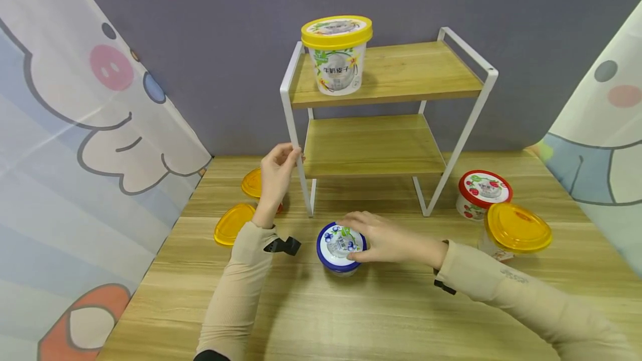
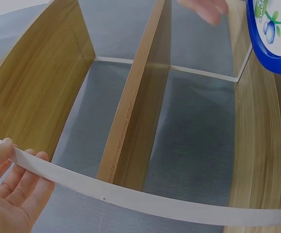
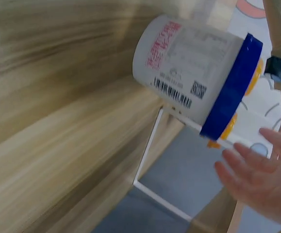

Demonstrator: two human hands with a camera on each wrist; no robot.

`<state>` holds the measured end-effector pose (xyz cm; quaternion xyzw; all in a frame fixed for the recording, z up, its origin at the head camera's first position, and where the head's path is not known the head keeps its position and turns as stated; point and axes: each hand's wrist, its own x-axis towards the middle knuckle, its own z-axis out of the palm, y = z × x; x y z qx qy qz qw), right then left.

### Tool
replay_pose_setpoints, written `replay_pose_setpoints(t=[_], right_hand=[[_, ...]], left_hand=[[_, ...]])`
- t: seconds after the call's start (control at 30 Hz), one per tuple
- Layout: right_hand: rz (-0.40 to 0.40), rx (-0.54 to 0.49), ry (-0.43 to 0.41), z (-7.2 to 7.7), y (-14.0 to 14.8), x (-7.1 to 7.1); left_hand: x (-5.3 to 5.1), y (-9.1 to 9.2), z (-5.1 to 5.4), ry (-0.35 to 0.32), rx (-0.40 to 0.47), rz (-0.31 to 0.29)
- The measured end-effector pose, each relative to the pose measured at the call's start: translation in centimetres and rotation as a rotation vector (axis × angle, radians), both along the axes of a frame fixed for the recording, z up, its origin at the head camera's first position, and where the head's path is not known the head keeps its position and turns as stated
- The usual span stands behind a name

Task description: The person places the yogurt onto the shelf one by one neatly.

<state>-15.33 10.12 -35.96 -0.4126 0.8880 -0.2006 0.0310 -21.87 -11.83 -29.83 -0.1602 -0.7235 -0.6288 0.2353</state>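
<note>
A white-framed shelf with two wooden boards (image 1: 371, 146) stands at the back. My left hand (image 1: 280, 174) pinches its left front post (image 1: 291, 121); in the left wrist view the hand (image 2: 16, 189) has thumb and fingers on either side of the white bar (image 2: 130, 195). A tub with a blue lid and blueberry print (image 1: 340, 245) stands upright in front of the shelf. Over its right side is my right hand (image 1: 383, 237), fingers spread and gently bent. In the right wrist view, a gap shows between the hand (image 3: 261, 174) and the tub (image 3: 191, 73).
A yellow-lidded tub (image 1: 338, 54) stands on the top board's left end. Two orange-yellow lidded containers (image 1: 234, 224) are left of the shelf, partly behind my left arm. A red-lidded tub (image 1: 484, 191) and an orange-yellow lidded one (image 1: 518, 228) stand at the right.
</note>
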Motion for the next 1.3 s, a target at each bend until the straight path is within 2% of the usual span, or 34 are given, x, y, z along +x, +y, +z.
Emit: replay_pose_setpoints(t=[0.17, 0.3, 0.73, 0.9, 1.2, 1.3], right_hand=[[-0.055, 0.084, 0.031, -0.7, -1.0, 0.4], [-0.078, 0.096, 0.057, -1.2, -1.6, 0.7], [-0.136, 0.134, 0.116, -2.7, -2.8, 1.1], [-0.123, 0.073, 0.035, -2.0, -2.6, 0.9], [-0.09, -0.005, -0.229, -0.2, -0.7, -0.8], [-0.064, -0.005, -0.256, 0.3, -0.1, -1.2]], left_hand=[[0.0, 0.0, 0.0, 0.002, -0.006, 0.007], [0.0, 0.1, 0.0, -0.006, 0.007, 0.013], [0.0, 0.1, 0.0, -0.011, 0.04, -0.023], [0.0, 0.1, 0.0, -0.011, 0.046, -0.026], [0.1, 0.1, 0.1, 0.004, 0.018, -0.008], [0.1, 0.1, 0.1, -0.003, 0.023, -0.008]])
